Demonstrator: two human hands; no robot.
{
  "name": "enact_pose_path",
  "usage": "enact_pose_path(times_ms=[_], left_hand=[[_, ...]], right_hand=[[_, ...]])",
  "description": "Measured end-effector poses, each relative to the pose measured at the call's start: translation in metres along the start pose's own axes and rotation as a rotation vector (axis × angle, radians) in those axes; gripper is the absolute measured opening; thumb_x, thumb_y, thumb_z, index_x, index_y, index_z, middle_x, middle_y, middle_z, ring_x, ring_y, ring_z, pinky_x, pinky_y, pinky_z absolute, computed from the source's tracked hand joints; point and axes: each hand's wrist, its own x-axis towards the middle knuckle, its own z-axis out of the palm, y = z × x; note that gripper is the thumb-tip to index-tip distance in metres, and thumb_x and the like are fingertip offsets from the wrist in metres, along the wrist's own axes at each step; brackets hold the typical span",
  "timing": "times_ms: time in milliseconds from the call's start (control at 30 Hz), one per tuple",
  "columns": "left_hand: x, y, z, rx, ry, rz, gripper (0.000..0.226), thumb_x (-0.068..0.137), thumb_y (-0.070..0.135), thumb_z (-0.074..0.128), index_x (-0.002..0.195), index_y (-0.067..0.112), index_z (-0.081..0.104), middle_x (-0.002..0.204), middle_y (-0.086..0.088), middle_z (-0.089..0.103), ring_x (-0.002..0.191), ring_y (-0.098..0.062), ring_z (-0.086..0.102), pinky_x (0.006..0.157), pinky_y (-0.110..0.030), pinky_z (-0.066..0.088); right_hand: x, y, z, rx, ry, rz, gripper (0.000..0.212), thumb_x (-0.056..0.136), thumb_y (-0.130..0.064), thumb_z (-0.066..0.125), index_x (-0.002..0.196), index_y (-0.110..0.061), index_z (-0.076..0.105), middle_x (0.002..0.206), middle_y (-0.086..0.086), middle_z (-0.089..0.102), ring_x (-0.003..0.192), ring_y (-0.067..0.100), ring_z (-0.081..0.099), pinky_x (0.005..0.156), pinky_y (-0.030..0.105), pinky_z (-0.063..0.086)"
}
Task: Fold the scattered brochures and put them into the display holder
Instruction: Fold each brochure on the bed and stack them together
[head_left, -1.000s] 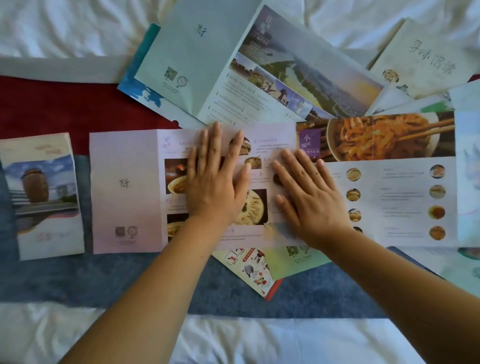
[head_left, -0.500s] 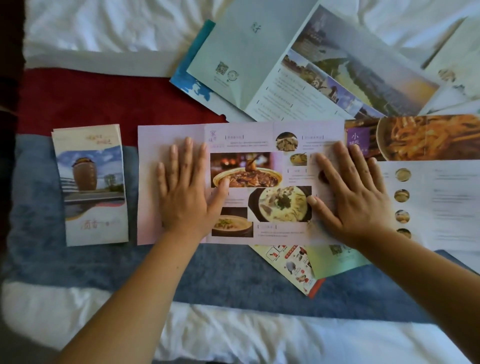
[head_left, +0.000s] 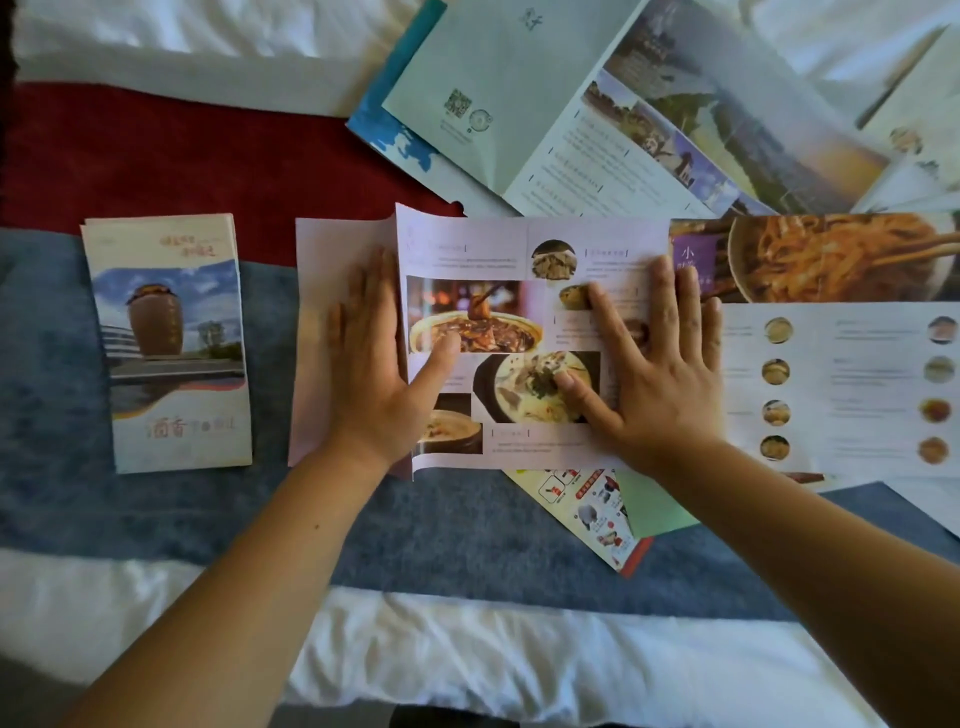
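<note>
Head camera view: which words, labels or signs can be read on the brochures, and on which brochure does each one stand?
"酒香": near the bottom of the folded jar-building brochure; its red title above is blurred.
"小": purple panel of the noodle brochure; the characters under it are blurred.
QR code, no readable words: pale green brochure.
Pink food brochure: headings and body text too small to read.
</note>
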Motion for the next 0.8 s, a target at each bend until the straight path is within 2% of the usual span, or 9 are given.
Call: enact_pose_path(times_ms=[133,200,333,433,500,667,800], left_hand=[[-0.003,0.023,0.008,-0.156,-0.048,0.007,0.081,0.096,0.052,0.044,0.163,0.029,0.004,0.173,0.006,0.005,0.158,-0.005,-0.006,0.128,-0.043,-0.009],[-0.004,0.036,0.015,-0.156,-0.057,0.037,0.082,0.097,0.042,0.046,0.163,0.027,0.0,0.173,0.006,0.0,0.157,-0.005,-0.008,0.128,-0.039,-0.011],[-0.006,0.056,0.028,-0.112,-0.018,0.053,0.075,0.1,0.026,0.045,0.164,0.019,0.006,0.173,0.003,0.0,0.158,-0.008,-0.007,0.127,-0.034,-0.009],[-0.006,0.066,0.034,-0.076,0.005,0.026,0.073,0.101,0.026,0.041,0.164,0.019,0.006,0.173,0.004,-0.001,0.158,-0.009,-0.007,0.128,-0.039,-0.008],[-0.006,0.072,0.037,-0.043,0.007,0.016,0.073,0.1,0.029,0.038,0.164,0.019,0.004,0.173,0.003,-0.002,0.158,-0.01,-0.009,0.129,-0.041,-0.008],[-0.007,0.086,0.049,0.048,0.005,0.005,0.074,0.099,0.03,0.035,0.164,0.018,0.002,0.173,-0.001,-0.004,0.158,-0.013,-0.011,0.129,-0.045,-0.006],[-0.008,0.104,0.064,0.086,0.02,0.015,0.075,0.099,0.028,0.037,0.164,0.017,0.003,0.173,-0.002,-0.003,0.158,-0.014,-0.01,0.129,-0.041,-0.007]], right_hand=[[0.004,-0.017,0.001,0.0,-0.014,-0.008,0.086,0.095,-0.082,0.024,0.165,-0.041,-0.004,0.172,0.016,-0.017,0.159,0.037,-0.015,0.129,0.056,0.0],[0.003,-0.022,0.001,0.012,-0.01,-0.009,0.084,0.097,-0.081,0.025,0.165,-0.041,-0.002,0.173,0.016,-0.015,0.159,0.036,-0.015,0.129,0.056,0.0],[0.002,-0.012,-0.006,0.123,0.001,-0.035,0.07,0.105,-0.065,0.026,0.166,-0.037,0.009,0.175,0.009,-0.007,0.161,0.027,-0.01,0.131,0.047,0.0],[-0.002,0.013,-0.015,0.203,0.012,-0.098,0.066,0.107,-0.049,0.033,0.166,-0.021,0.022,0.175,0.006,0.005,0.161,0.019,-0.006,0.131,0.037,0.001],[-0.01,0.034,-0.021,0.139,-0.002,-0.123,0.067,0.108,-0.05,0.032,0.166,-0.019,0.021,0.175,0.004,0.002,0.16,0.017,-0.012,0.127,0.033,-0.004],[-0.033,0.097,-0.033,-0.034,-0.016,0.037,0.073,0.105,-0.064,0.022,0.167,-0.029,0.011,0.175,0.009,-0.008,0.16,0.026,-0.017,0.129,0.041,-0.011],[-0.044,0.132,-0.033,0.006,-0.071,0.096,0.072,0.102,-0.07,0.019,0.165,-0.042,-0.001,0.174,0.005,-0.017,0.16,0.03,-0.016,0.13,0.052,0.0]])
